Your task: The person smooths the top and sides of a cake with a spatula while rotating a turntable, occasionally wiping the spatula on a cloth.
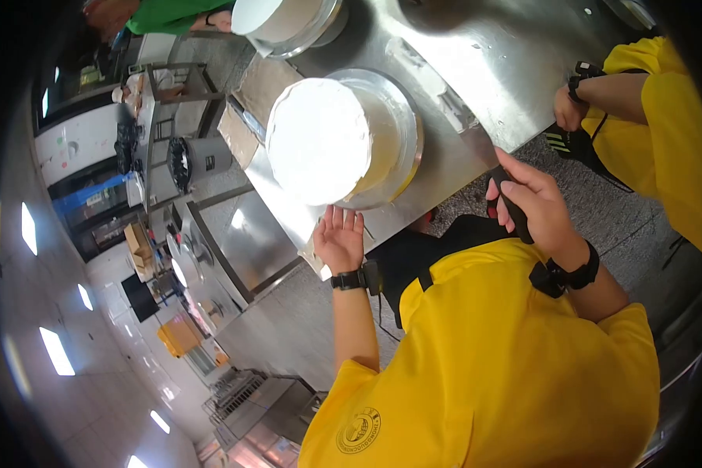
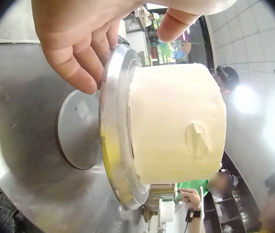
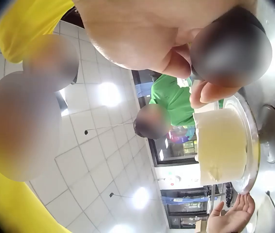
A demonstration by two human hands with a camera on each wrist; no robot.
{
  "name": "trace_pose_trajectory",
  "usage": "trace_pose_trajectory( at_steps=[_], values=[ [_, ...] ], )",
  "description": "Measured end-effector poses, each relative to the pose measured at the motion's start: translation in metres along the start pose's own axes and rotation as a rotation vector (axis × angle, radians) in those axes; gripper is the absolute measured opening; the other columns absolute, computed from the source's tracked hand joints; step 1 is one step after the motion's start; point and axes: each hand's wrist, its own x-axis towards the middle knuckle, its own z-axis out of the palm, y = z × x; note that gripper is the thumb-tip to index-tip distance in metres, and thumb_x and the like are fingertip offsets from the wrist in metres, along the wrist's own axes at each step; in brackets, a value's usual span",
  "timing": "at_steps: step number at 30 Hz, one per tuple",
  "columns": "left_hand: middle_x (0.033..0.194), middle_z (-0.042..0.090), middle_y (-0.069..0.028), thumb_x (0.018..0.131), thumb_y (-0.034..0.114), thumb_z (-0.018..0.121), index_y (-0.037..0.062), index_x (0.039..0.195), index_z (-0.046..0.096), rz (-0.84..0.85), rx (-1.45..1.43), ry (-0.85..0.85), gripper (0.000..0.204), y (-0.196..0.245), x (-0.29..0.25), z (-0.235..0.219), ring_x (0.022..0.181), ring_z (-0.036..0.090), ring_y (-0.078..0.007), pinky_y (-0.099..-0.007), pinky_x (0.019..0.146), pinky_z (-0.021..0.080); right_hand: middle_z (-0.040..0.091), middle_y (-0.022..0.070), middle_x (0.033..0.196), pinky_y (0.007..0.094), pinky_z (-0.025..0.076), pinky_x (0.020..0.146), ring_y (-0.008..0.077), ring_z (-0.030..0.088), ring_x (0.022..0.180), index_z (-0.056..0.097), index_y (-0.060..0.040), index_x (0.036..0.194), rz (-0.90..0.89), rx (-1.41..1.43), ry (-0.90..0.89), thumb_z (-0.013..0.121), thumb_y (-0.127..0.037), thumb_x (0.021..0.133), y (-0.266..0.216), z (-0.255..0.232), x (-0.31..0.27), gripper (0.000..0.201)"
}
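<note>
While the white cake (image 1: pixel 320 140) sits on the turntable (image 1: pixel 405 125), a ring of bare metal shows between the foot of its side wall and the rim, and the cake's top edge is slightly ragged, with a small raised flap of cream on the side in the left wrist view. The left hand (image 1: pixel 340 238) is at the wearer's side of the turntable, palm turned up, its fingers extended and close together, tips at the rim, the thumb standing well apart from them. Below the rim, the narrower foot leaves an open gap above the steel table (image 1: pixel 452 164). To the right of the turntable, the right hand (image 1: pixel 550 214) grips the dark handle of a flat-bladed tool (image 1: pixel 516 221), fingers wrapped round it and thumb laid along it; the blade is well apart from the rim, with a strip of tabletop between. The table's near edge runs just beside the turntable on the wearer's side. On the turntable's left, a metal-handled tool (image 1: pixel 246 121) lies over a brown sheet (image 1: pixel 269 82); whether it touches the cake cannot be told. Beyond the turntable stands a second cake (image 1: pixel 269 15), beside a person in green (image 1: pixel 164 15); well off to the turntable's right is another person in yellow (image 1: pixel 671 109).
</note>
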Motion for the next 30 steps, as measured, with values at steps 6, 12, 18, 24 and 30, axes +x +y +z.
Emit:
trace_pose_trajectory(
  at_steps=[6, 12, 18, 24, 30],
  values=[
    [0.145, 0.051, -0.0166, 0.095, 0.030, 0.056, 0.0005, 0.146, 0.040, -0.016, -0.038, 0.016, 0.061, -0.010, -0.008, 0.005, 0.129, 0.053, -0.0363, -0.0499, 0.107, 0.043, 0.064, 0.0083, 0.102, 0.0226, 0.050, 0.061, 0.0099, 0.058, 0.071, 0.040, 0.0004, 0.155, -0.053, -0.061, 0.049, 0.047, -0.002, 0.101, -0.005, 0.002, -0.002, 0.054],
    [0.144, 0.051, -0.0207, 0.096, 0.025, 0.056, 0.0021, 0.135, 0.045, -0.101, -0.031, -0.093, 0.047, -0.035, -0.024, 0.015, 0.131, 0.054, -0.0410, -0.0511, 0.102, 0.048, 0.064, 0.0088, 0.106, 0.0228, 0.050, 0.064, 0.0105, 0.059, 0.077, 0.039, 0.0003, 0.155, -0.115, -0.126, 0.061, 0.048, -0.002, 0.101, -0.014, 0.002, -0.002, 0.054],
    [0.137, 0.055, -0.0219, 0.096, 0.021, 0.056, 0.0040, 0.132, 0.046, -0.049, -0.088, -0.120, 0.041, -0.054, -0.026, 0.018, 0.127, 0.057, -0.0424, -0.0513, 0.101, 0.050, 0.065, 0.0084, 0.101, 0.0232, 0.049, 0.061, 0.0110, 0.058, 0.072, 0.042, 0.0017, 0.153, -0.160, -0.156, 0.060, 0.050, -0.001, 0.101, -0.036, 0.003, -0.004, 0.053],
    [0.124, 0.059, -0.0174, 0.097, 0.018, 0.054, 0.0052, 0.132, 0.046, -0.035, -0.139, -0.142, 0.039, -0.056, -0.019, 0.014, 0.116, 0.061, -0.0394, -0.0498, 0.097, 0.051, 0.066, 0.0079, 0.098, 0.0219, 0.046, 0.054, 0.0096, 0.055, 0.064, 0.045, -0.0033, 0.153, -0.254, -0.336, 0.028, 0.051, -0.001, 0.101, -0.063, 0.009, -0.003, 0.052],
    [0.135, 0.056, -0.0167, 0.097, 0.019, 0.052, 0.0038, 0.138, 0.045, 0.017, -0.235, -0.153, 0.044, -0.045, 0.005, -0.019, 0.116, 0.060, -0.0362, -0.0494, 0.098, 0.050, 0.067, 0.0094, 0.094, 0.0229, 0.046, 0.051, 0.0114, 0.055, 0.060, 0.047, -0.0036, 0.152, -0.192, -0.422, -0.060, 0.050, -0.003, 0.102, -0.081, 0.055, 0.004, 0.050]
  ],
)
